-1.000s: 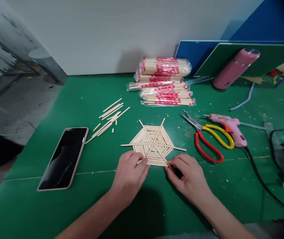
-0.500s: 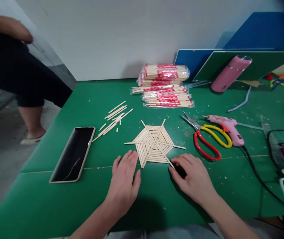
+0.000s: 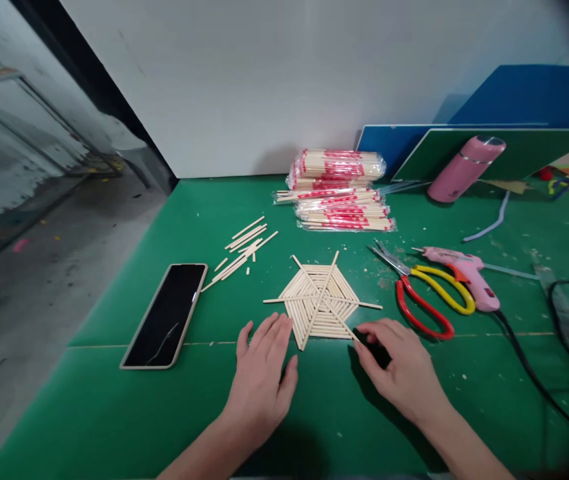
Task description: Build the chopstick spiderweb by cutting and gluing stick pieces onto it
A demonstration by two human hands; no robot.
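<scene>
A web-shaped hexagon of thin wooden sticks lies flat on the green table, its crossed spokes poking out past the rim. My right hand has thumb and forefinger closed around the tip of the lower right spoke. At the lower left rim, my left hand rests with its fingers stretched out, the fingertips touching or very near the edge sticks; it grips nothing. Loose stick pieces, some cut short, are scattered behind and to the left of the web.
Left of my hands lies a smartphone. Wrapped stick bundles are piled by the wall. On the right are red-and-yellow-handled scissors, a pink glue gun with a black cord, and a pink bottle before leaning boards.
My view has shifted, so everything on the table sits slightly lower and farther right. The person standing at the left is out of view. Both hands keep nearly the same place at the web.
</scene>
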